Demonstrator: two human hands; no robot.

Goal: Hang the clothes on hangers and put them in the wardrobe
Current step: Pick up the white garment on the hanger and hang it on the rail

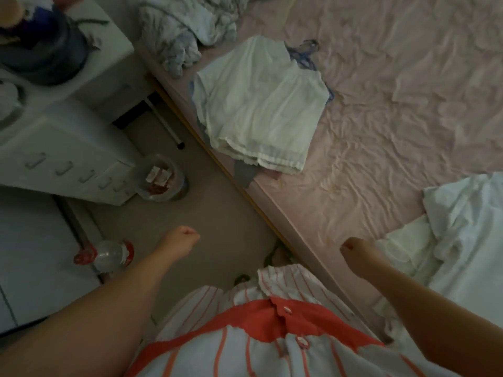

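Observation:
A folded pale green-white garment (258, 104) lies near the edge of the bed (394, 91), on top of something with blue straps. More white cloth (462, 227) is heaped at the bed's right side. A crumpled light blue-white garment (179, 28) sits at the far end. My left hand (185, 236) hangs over the floor with fingers curled into a fist, holding nothing. My right hand (353, 247) is over the bed's edge, also curled and empty. No hanger and no wardrobe are in view.
A white chest of drawers (68, 148) stands at left with a dark round object (46, 55) on top. A small bin (160, 178) sits on the floor beside it. A clear bottle with red ends (109, 254) lies lower left. Beige floor runs between the furniture and the bed.

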